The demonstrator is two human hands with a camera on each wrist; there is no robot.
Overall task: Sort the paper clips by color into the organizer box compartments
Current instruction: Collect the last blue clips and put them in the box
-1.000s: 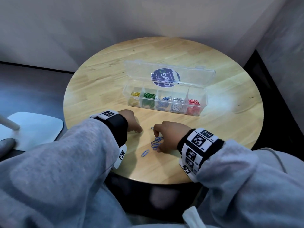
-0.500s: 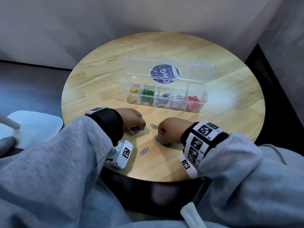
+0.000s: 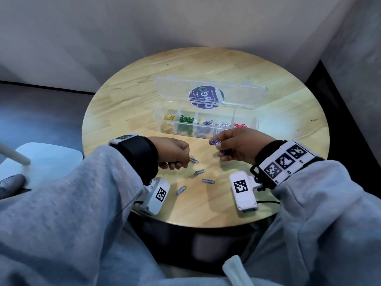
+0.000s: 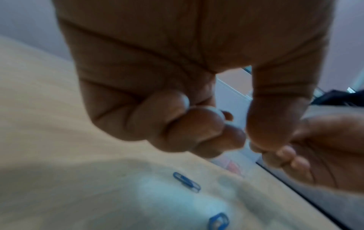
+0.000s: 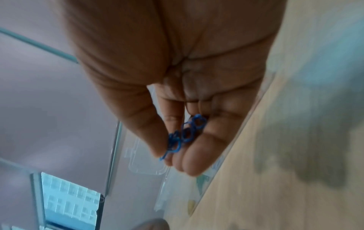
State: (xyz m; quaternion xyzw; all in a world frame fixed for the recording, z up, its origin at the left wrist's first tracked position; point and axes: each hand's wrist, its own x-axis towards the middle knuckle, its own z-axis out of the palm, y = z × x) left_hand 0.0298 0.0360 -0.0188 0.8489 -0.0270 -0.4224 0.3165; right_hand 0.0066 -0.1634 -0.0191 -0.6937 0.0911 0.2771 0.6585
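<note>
The right hand (image 3: 237, 147) is pinching several light, slippery blue paper clips (image 5: 185, 135); the left hand (image 3: 175, 153) is curling, contents not discernible. Pinching each wire loop flat seems advisable.

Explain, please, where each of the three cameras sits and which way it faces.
Head: on the head, looking down at the round table, organizer box, both sleeves and hands.
Left wrist: under the left hand, facing its curled fingers and loose blue clips on the table.
Right wrist: under the right hand, facing fingers pinching a bunch of blue clips.
Shared: head and right wrist views both show that bunch.
</note>
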